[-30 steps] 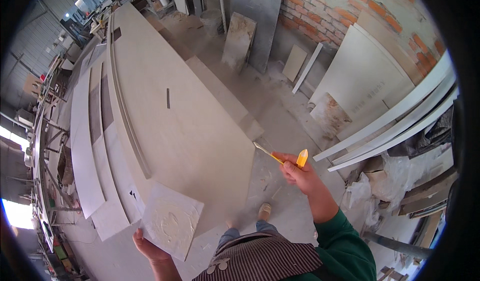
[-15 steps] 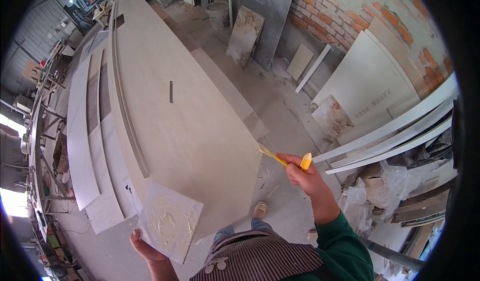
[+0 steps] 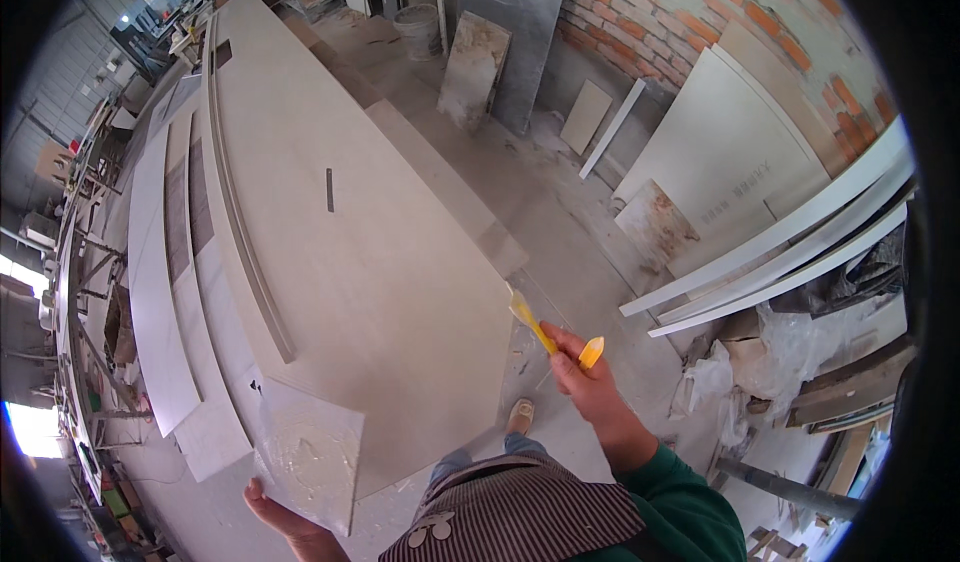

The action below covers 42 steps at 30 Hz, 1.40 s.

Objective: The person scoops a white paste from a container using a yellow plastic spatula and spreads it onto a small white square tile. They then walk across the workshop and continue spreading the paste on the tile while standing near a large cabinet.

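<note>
My right hand [image 3: 590,387] is wrapped round a yellow putty knife [image 3: 530,320], its pale blade touching or just above the right edge of a large cream stone-like slab [image 3: 400,262]. From the same fist sticks a second yellow piece [image 3: 592,352] with a pale pointed end; I cannot tell what it is. Low on the left, my left hand [image 3: 290,522] holds a square white board [image 3: 340,432] by its near left side, the thumb outside and the other fingers partly hidden. Cream paste [image 3: 312,457] is smeared over the board's middle. The board overlaps the slab's near left corner.
A long narrow strip [image 3: 240,232] lies along the slab, which has a small dark slot [image 3: 330,190]. White panels [image 3: 160,292] lie to the left. At right, white strips [image 3: 760,237], leaning boards [image 3: 720,142] and plastic sheeting [image 3: 780,357] stand near a brick wall [image 3: 640,22]. A bucket [image 3: 417,32] stands farther back.
The putty knife and my right hand have shifted slightly left and down, with more of the blade's flat side showing. My left hand and the paste board have moved left and the board has turned.
</note>
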Available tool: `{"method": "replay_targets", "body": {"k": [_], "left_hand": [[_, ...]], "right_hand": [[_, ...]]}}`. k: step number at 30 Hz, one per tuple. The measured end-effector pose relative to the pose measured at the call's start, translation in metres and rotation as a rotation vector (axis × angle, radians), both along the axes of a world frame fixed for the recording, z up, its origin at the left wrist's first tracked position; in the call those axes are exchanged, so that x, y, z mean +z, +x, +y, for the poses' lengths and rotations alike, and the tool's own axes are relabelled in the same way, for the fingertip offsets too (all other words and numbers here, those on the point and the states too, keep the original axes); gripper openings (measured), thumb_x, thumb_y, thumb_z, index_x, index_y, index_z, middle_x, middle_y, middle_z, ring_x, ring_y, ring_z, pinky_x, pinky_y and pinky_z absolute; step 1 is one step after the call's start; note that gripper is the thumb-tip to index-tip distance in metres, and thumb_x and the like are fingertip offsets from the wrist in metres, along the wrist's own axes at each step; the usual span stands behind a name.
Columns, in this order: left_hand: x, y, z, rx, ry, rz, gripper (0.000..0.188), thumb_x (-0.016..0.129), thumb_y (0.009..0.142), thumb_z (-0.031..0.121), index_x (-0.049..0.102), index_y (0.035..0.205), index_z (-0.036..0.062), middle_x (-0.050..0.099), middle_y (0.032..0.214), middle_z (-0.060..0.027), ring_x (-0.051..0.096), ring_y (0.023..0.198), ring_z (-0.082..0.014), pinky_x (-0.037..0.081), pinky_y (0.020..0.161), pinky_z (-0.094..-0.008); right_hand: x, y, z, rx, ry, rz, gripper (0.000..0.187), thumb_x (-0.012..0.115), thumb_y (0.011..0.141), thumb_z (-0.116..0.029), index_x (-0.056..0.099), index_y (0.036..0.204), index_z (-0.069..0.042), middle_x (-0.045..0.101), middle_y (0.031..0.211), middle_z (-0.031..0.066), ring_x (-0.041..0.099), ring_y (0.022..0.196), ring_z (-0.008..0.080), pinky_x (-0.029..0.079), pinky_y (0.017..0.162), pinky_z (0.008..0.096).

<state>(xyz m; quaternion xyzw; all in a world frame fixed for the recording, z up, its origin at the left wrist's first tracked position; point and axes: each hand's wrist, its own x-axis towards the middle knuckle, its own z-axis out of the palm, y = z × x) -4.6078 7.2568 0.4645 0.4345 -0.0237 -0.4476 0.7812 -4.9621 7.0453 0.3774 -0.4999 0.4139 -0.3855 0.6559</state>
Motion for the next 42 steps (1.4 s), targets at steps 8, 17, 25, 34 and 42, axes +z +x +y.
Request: {"method": "replay_targets", "body": {"k": [8, 17, 25, 34, 42], "left_hand": [[0.015, 0.022, 0.015, 0.261, 0.099, -0.1, 0.067, 0.055, 0.083, 0.045, 0.047, 0.134, 0.002, 0.057, 0.126, -0.0154, 0.06, 0.111, -0.0343, 0.053, 0.089, -0.0492], [0.014, 0.051, 0.042, 0.258, -0.009, -0.087, 0.066, 0.055, 0.087, 0.037, 0.041, 0.141, 0.0011, 0.053, 0.135, -0.0186, 0.059, 0.117, -0.037, 0.052, 0.097, -0.0529], [0.01, 0.068, 0.052, 0.227, -0.033, -0.102, 0.067, 0.054, 0.088, 0.036, 0.039, 0.143, 0.0004, 0.051, 0.139, -0.0196, 0.056, 0.121, -0.0378, 0.049, 0.101, -0.0529], [0.008, 0.073, 0.06, 0.201, -0.066, -0.095, 0.064, 0.056, 0.088, 0.034, 0.041, 0.141, 0.0006, 0.054, 0.136, -0.0188, 0.058, 0.118, -0.0377, 0.051, 0.099, -0.0519], [0.008, 0.079, 0.067, 0.262, 0.0, -0.105, 0.071, 0.055, 0.085, 0.04, 0.036, 0.141, 0.0007, 0.053, 0.131, -0.0184, 0.059, 0.114, -0.0353, 0.054, 0.093, -0.0494]], "right_hand": [[-0.009, 0.022, 0.04, -0.087, 0.134, -0.073, 0.047, 0.052, 0.1, -0.01, 0.041, 0.145, -0.001, 0.051, 0.116, 0.0032, 0.046, 0.098, 0.0084, 0.037, 0.085, 0.0235], [-0.007, 0.025, 0.066, -0.102, 0.064, -0.017, 0.047, 0.052, 0.1, -0.009, 0.042, 0.146, -0.003, 0.048, 0.091, -0.0032, 0.04, 0.071, 0.0031, 0.036, 0.062, 0.0188], [-0.01, 0.021, 0.095, -0.125, 0.038, 0.045, 0.045, 0.058, 0.097, -0.008, 0.047, 0.141, 0.0, 0.055, 0.113, 0.0007, 0.051, 0.093, 0.0069, 0.043, 0.086, 0.0224], [-0.003, 0.018, 0.117, -0.098, 0.014, 0.128, 0.044, 0.06, 0.096, -0.008, 0.05, 0.139, -0.002, 0.057, 0.114, 0.0058, 0.054, 0.097, 0.0107, 0.044, 0.088, 0.0244], [0.001, 0.012, 0.13, -0.076, -0.057, 0.177, 0.042, 0.06, 0.095, -0.007, 0.053, 0.136, -0.001, 0.061, 0.113, 0.0084, 0.058, 0.101, 0.0154, 0.046, 0.09, 0.0282]]}}
